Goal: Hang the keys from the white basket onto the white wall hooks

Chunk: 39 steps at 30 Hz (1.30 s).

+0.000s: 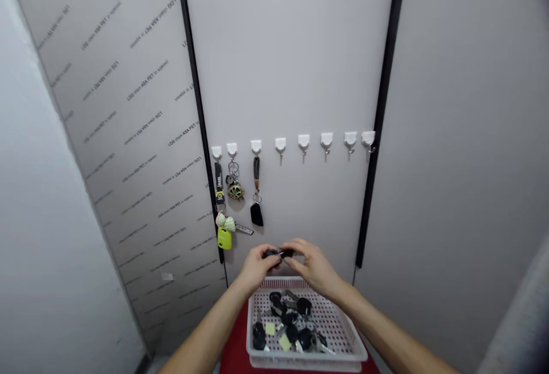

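Note:
Above the far rim of a white perforated plastic basket (pixel 305 357), my left hand (pixel 254 269) pinches one end of a small bunch of black-headed keys (pixel 274 253). From the other side, my right hand (pixel 315 265) grips the same bunch between thumb and fingers. A bit of metal shows between the fingertips, but how many keys there are is hidden. Inside the basket lie several loose keys (pixel 291 318) with black plastic heads, along with pale yellow tags (pixel 284 342).
White hooks (pixel 303 142) run in a row across the grey panel. The left ones carry a black strap with a lime-green fob (pixel 224 239), a round gold-and-green keychain (pixel 235 191) and a black fob (pixel 256 214). Black vertical strips (pixel 381 99) edge the panel. Red cloth (pixel 234 351) lies under the basket.

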Tool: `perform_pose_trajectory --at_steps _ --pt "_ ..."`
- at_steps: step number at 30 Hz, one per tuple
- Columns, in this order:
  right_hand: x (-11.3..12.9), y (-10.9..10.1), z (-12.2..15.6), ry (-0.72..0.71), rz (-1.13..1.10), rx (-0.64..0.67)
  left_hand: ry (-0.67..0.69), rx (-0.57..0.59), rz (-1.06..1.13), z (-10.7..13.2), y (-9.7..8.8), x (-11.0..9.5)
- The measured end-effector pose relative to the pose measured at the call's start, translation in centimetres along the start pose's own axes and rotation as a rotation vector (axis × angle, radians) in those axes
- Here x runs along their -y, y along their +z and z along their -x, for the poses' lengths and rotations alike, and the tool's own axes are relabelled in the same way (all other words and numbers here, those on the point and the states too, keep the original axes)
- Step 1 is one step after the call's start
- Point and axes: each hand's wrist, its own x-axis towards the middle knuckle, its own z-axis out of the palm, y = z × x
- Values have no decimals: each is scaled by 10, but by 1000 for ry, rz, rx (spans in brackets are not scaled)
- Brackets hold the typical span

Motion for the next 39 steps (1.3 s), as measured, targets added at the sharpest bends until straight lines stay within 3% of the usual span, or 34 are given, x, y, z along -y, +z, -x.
perform_pose_trajectory --at_steps 2,6,10,16,21,26,30,34,36,39 --pt "4 -4 -3 -47 55 13 3 36 -53 -3 1 -11" --pt "12 -22 -19 -11 98 -39 57 93 -87 -9 -2 -40" --pt "32 -51 -52 150 -42 -55 234 -27 -109 -24 -3 -76" --pt "59 -78 -111 185 -238 -319 488 -134 -226 -52 5 -124" --pt "61 -83 -141 180 -171 -387 551 -257 -356 -68 5 -142" --pt "50 -80 -153 315 -86 -425 517 -309 -491 -70 5 -146" --pt "37 -76 -141 252 -15 -451 535 -305 -527 -51 9 -132" --pt "13 -57 -96 107 54 -511 527 -217 -519 -24 10 -82" --pt "-6 -36 -60 138 56 -363 444 -126 -536 -11 9 -43" --pt "-38 6 0 272 70 -21 232 -43 -606 4 5 23"
